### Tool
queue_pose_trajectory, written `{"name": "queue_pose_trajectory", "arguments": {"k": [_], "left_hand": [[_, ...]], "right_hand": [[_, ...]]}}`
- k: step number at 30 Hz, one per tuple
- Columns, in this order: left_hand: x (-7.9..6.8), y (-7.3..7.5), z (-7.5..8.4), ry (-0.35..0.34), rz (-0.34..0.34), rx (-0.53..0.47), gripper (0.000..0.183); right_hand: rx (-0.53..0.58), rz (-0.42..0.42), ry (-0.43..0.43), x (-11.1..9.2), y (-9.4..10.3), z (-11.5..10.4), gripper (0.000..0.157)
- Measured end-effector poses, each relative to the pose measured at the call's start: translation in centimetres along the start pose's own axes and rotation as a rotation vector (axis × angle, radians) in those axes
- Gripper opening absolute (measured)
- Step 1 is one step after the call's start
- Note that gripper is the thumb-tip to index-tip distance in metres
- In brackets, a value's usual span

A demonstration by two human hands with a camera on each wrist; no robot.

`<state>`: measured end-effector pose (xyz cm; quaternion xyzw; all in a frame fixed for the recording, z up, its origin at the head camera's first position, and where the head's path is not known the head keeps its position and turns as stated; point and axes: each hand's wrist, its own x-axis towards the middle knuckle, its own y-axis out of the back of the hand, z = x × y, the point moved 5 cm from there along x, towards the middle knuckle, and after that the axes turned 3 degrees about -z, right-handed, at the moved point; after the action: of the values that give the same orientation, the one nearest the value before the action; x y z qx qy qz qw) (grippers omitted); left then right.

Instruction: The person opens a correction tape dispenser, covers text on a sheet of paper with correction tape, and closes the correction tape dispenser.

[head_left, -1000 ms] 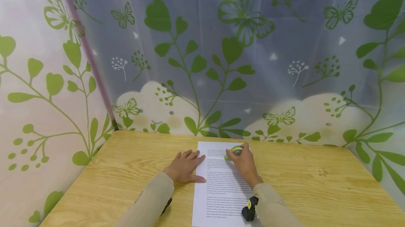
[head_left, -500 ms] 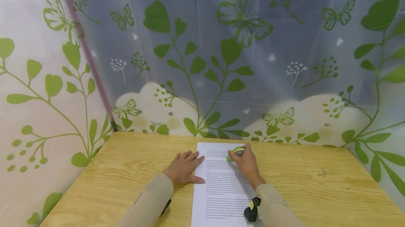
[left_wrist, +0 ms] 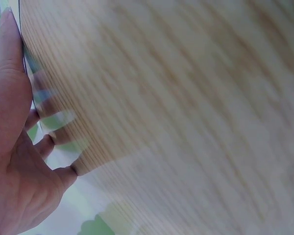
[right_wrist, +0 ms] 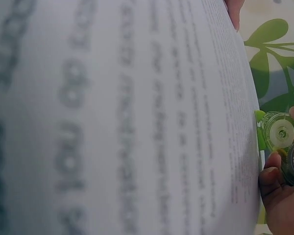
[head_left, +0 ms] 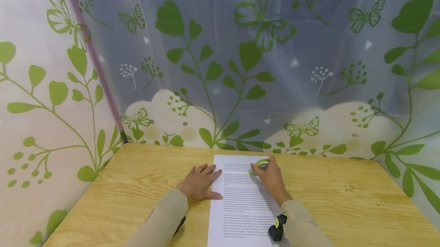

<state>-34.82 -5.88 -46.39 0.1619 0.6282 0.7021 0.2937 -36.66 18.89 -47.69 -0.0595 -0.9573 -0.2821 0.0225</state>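
Observation:
A white sheet of paper [head_left: 242, 213] with printed text lies on the wooden table. My right hand [head_left: 274, 181] grips a green, see-through correction tape dispenser [head_left: 262, 163] over the upper text lines. In the right wrist view, the reels of the correction tape [right_wrist: 280, 131] show through its case, and its green tip meets the paper or is very close to it. My left hand [head_left: 198, 186] rests with fingers spread, thumb and fingertips on the sheet's left edge and the palm side over the wood. No tape strip can be made out on the page.
The wooden table [head_left: 330, 197] extends to both sides of the sheet, with a small dark mark at right. Behind its far edge hangs a curtain [head_left: 220, 67] printed with green leaves and butterflies. A black camera [head_left: 277, 229] sits on my right wrist.
My right hand has slid a little to the right across the upper text with the correction tape. The left hand and the paper keep their places.

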Motion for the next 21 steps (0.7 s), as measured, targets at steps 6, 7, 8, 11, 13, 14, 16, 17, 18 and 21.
{"name": "queue_pose_trajectory", "arguments": {"k": [6,7,8,11,13,14,16,17,18,21], "left_hand": [[0.1,-0.3,-0.1,-0.003,0.003,0.016,0.089],[0.1,-0.3,-0.1,-0.005,0.003,0.017,0.089],[0.1,-0.3,-0.1,-0.006,0.002,0.017,0.089],[0.1,-0.2,-0.1,-0.012,0.01,0.006,0.088],[0.1,-0.1,-0.1,-0.014,0.011,0.007,0.088],[0.1,0.0,-0.1,-0.016,0.014,0.006,0.088],[0.1,0.0,-0.1,-0.022,0.018,0.005,0.088],[0.1,-0.1,0.0,-0.025,0.019,0.003,0.087],[0.0,-0.1,0.0,-0.033,0.025,0.008,0.087],[0.1,-0.1,0.0,-0.039,0.033,0.005,0.086]], "right_hand": [[-0.007,0.003,-0.011,0.0,0.4,0.3,0.054],[-0.011,0.007,-0.012,0.0,0.5,0.3,0.054],[-0.016,0.013,-0.011,0.0,0.6,0.3,0.054],[-0.022,0.02,-0.013,0.0,0.9,0.4,0.053],[-0.024,0.02,-0.015,-0.1,1.1,0.5,0.053],[-0.023,0.019,-0.017,-0.1,1.2,0.5,0.053],[-0.02,0.015,-0.027,-0.1,1.4,0.6,0.053],[-0.02,0.016,-0.031,-0.2,1.5,0.7,0.054],[-0.018,0.014,-0.036,-0.2,1.6,0.7,0.054],[-0.011,0.003,-0.047,-0.2,1.8,0.6,0.056]]}}
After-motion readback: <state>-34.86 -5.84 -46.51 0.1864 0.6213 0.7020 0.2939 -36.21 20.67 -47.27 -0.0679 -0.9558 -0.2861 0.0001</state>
